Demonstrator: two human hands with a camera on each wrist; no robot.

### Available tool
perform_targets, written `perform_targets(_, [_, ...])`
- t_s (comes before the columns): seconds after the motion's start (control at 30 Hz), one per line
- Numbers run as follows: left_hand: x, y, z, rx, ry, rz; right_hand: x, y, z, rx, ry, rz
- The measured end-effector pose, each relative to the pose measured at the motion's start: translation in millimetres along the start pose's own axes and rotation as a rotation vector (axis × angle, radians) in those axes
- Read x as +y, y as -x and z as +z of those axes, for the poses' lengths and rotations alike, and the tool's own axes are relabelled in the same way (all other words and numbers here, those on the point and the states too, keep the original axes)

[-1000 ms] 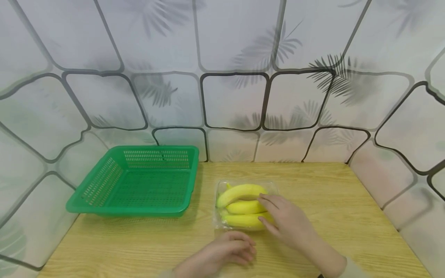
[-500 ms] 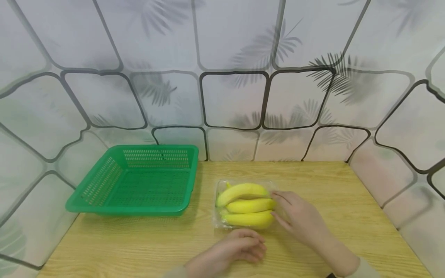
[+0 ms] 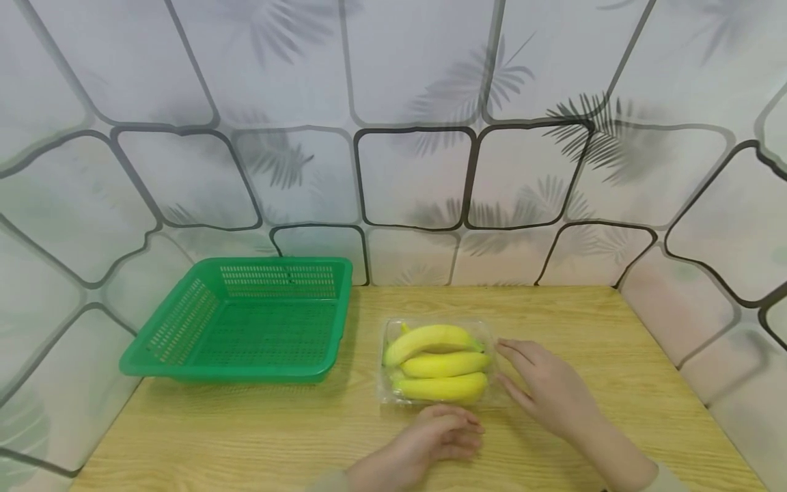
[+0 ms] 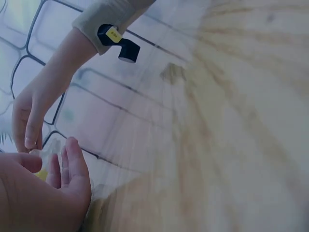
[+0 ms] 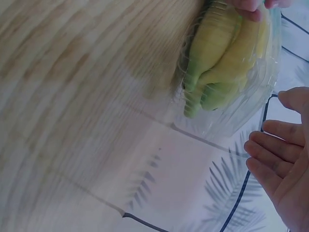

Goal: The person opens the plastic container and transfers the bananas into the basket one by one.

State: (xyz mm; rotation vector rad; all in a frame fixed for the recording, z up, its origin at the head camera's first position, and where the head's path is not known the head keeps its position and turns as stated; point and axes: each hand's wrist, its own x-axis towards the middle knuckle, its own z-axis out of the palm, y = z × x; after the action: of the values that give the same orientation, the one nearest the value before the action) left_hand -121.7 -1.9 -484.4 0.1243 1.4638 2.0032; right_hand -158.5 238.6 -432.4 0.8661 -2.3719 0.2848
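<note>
Three yellow bananas (image 3: 444,365) with green tips lie side by side in a clear plastic box (image 3: 393,395) on the table. My right hand (image 3: 547,386) is just off the box's right side, its fingers stretched toward it and holding nothing. In the right wrist view the box (image 5: 231,121) shows close to that hand (image 5: 285,154). My left hand (image 3: 433,441) is at the front edge of the box, fingers loosely bent, with nothing in them. The left wrist view shows the left palm (image 4: 48,198) near the box, which is mostly hidden there.
A green plastic basket (image 3: 326,369) with slotted sides and nothing in it stands to the left on the wooden table (image 3: 246,437). A patterned wall panel (image 3: 412,178) rises behind the table, and more panels flank both sides.
My right hand has drawn back to the right, off the bananas, to beside the box. My left hand has slid right along the front of the box. Box and basket have stayed put.
</note>
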Motion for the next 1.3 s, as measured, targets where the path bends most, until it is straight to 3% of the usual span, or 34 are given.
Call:
perform_targets(0.13, [-2.0, -1.4, 6.9, 0.018, 0.035, 0.005, 3, 4, 0.8, -0.003, -0.017, -0.009])
perform_targets(0.33, [-2.1, -3.6, 13.7, -0.017, 0.057, -0.001, 3, 9, 2.4, -0.027, -0.035, -0.008])
perform_targets(0.6, [-2.2, -9.6, 21.8, -0.015, 0.073, -0.004, 3, 15, 5.4, -0.031, -0.068, -0.015])
perform_targets(0.83, [-1.2, -11.7, 22.8, -0.073, 0.098, 0.028, 3, 15, 6.7, -0.02, -0.103, -0.053])
perform_targets(1.1, [-3.9, -10.4, 28.8, -0.068, 0.256, 0.042, 5, 20, 10.1, -0.015, -0.116, -0.075])
perform_targets(1.3, [-7.0, -12.7, 29.7, -0.049, 0.301, 0.034, 5, 22, 9.0, -0.035, -0.138, -0.069])
